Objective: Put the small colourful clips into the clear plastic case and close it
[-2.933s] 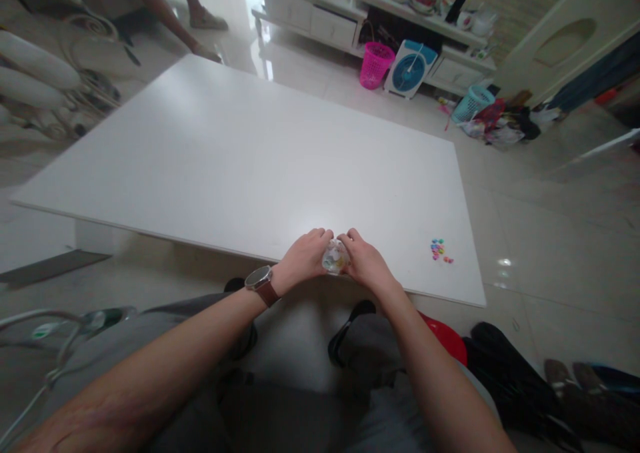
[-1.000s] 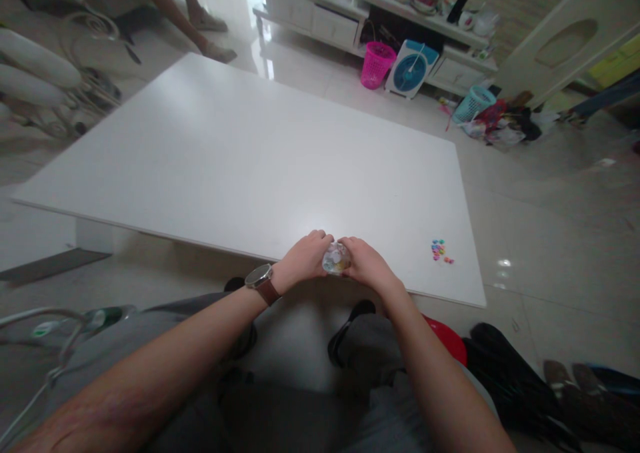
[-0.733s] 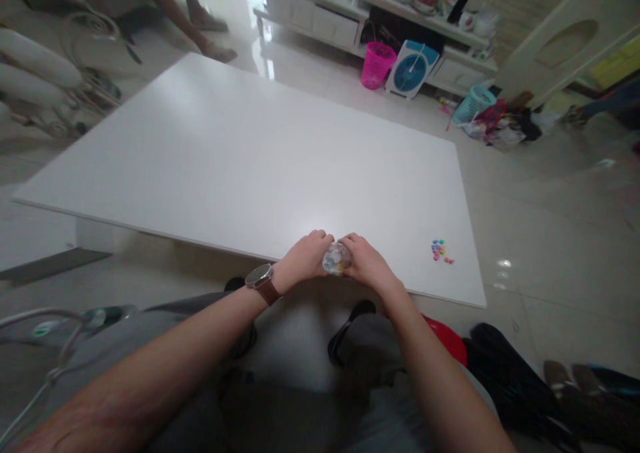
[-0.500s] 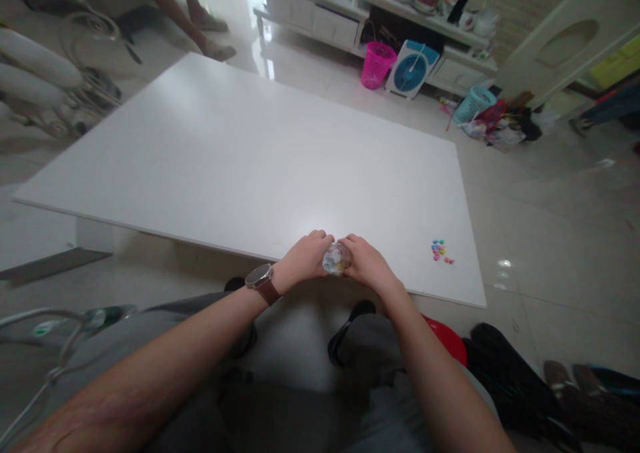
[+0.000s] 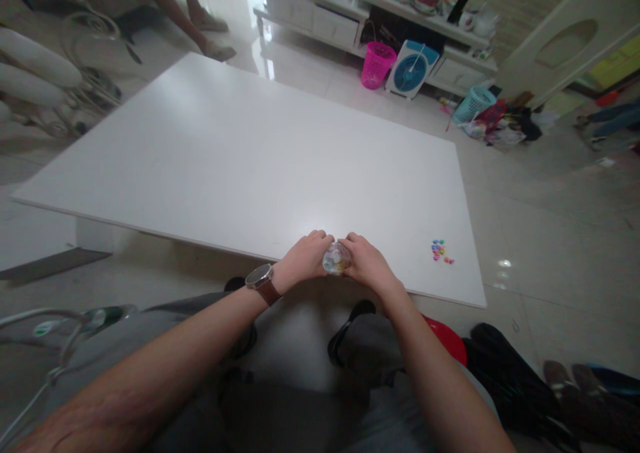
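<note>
Between my two hands, at the near edge of the white table [image 5: 280, 153], is a small clear rounded object [image 5: 336, 258], like a jar or cup; its exact kind and what is inside are too small to make out. My left hand [image 5: 309, 253] is closed around its left side, with a watch on that wrist. From the right, my right hand [image 5: 363, 259] grips the same object. Several small colourful pieces [image 5: 440, 249] lie in a loose cluster near the table's right end, apart from both hands.
Beyond the table stand a pink basket [image 5: 377, 65], a blue and white fan [image 5: 412, 69] and a long white cabinet [image 5: 335, 29]. A light-blue basket [image 5: 474, 104] sits by a pile of bags. A red stool [image 5: 447, 339] is beside my right leg. Another person's feet [image 5: 215, 36] show at upper left.
My hands and the clear object stay where they were. At the far right, a person's legs have shifted slightly.
</note>
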